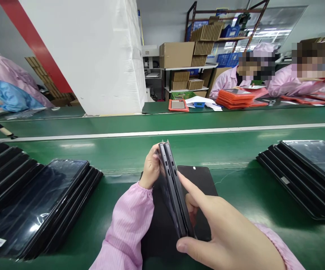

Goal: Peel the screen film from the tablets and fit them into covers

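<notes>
So, nearest: a pair of slim dark tablets point(174, 189), standing on edge and tilted, clasped at the far end by the left hand point(151, 167), fingers curled closed around them; right hand point(224, 228) spread wide, forefinger and thumb pressed on the tablets' sides and near end. Underneath, a black sheet point(199, 179) on a green conveyor belt point(162, 150). To left and right, stacks of film-wrapped tablets point(35, 206). Farther off, orange trays point(234, 99) beside a co-worker in a pink smock point(227, 83).
</notes>
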Demonstrator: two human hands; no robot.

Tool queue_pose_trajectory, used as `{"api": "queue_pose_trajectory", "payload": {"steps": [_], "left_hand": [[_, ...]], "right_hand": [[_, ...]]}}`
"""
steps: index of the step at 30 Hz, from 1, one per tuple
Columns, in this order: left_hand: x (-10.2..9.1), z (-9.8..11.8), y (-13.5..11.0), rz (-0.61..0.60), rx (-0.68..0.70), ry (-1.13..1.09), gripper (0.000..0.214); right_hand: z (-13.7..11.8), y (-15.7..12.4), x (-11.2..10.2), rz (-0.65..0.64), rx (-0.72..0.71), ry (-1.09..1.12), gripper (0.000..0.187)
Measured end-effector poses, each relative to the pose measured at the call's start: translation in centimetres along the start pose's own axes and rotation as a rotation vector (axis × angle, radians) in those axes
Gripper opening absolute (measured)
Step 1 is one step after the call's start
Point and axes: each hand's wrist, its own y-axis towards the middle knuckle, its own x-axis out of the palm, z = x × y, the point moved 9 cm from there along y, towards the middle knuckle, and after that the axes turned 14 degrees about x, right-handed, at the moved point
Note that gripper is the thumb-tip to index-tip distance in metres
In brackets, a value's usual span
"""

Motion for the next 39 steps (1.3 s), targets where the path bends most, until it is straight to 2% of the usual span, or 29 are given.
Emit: {"api": "queue_pose_trajectory", "payload": {"steps": [9,14,16,23,31,39], "left_hand": [[0.4,0.5,0.0,-0.034,0.031,-0.02,0.07],[1.0,1.6,0.1,-0.052,0.082,-0.055,0.067],[1.4,2.1,0.0,-0.077,0.11,-0.033,0.069],[2.9,3.5,-0.7,-0.196,0.199,-0.025,0.068],[2.7,3.5,-0.5,-0.175,0.17,-0.04,0.069],[2.8,3.3,-0.5,-0.181,0.159,-0.055,0.068]], "right_hand": [[-0.1,-0.6,-0.8,0.086,-0.049,0.005,0.089],[-0.1,-0.8,-1.7,0.168,-0.082,0.116,0.059],[-0.1,-0.7,-2.2,0.208,-0.094,0.151,0.054],[-0.1,-0.6,-2.6,0.262,-0.097,0.126,0.054],[-0.2,-0.3,-1.7,0.214,-0.074,0.145,0.062],[-0.5,-0.4,-1.6,0.215,-0.101,0.116,0.059]]}}
